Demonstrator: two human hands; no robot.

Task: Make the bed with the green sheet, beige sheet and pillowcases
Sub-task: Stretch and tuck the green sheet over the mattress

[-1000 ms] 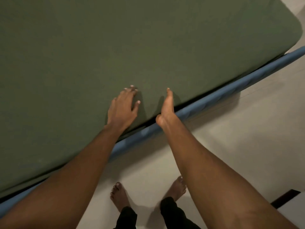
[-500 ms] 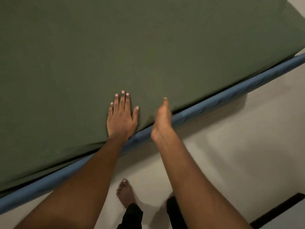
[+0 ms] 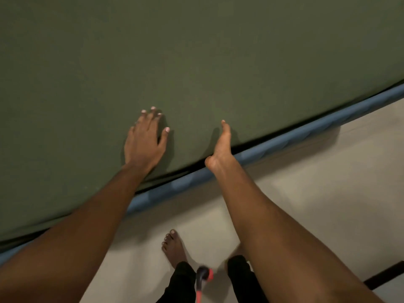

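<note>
Head view: green sheet (image 3: 196,51) lies smooth above the blue rail (image 3: 284,142); left hand (image 3: 145,138) rests flat on it, fingers straight; right hand (image 3: 222,145) stands edge-on at its near border, fingers extended, holding nothing

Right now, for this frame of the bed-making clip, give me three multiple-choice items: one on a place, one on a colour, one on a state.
1. Where does the left hand rest? A on the floor; B flat on the green sheet near the bed's edge; C on a pillow.
2. What colour is the rail under the mattress edge? A blue; B red; C white.
3. How is the right hand? A gripping a pillowcase; B clenched in a fist; C straight-fingered, edge-on at the sheet's edge.
Key: 1 B, its palm lies down on green cloth; 2 A, a blue strip runs along the bed; 3 C, its fingers are extended and hold nothing.
</note>
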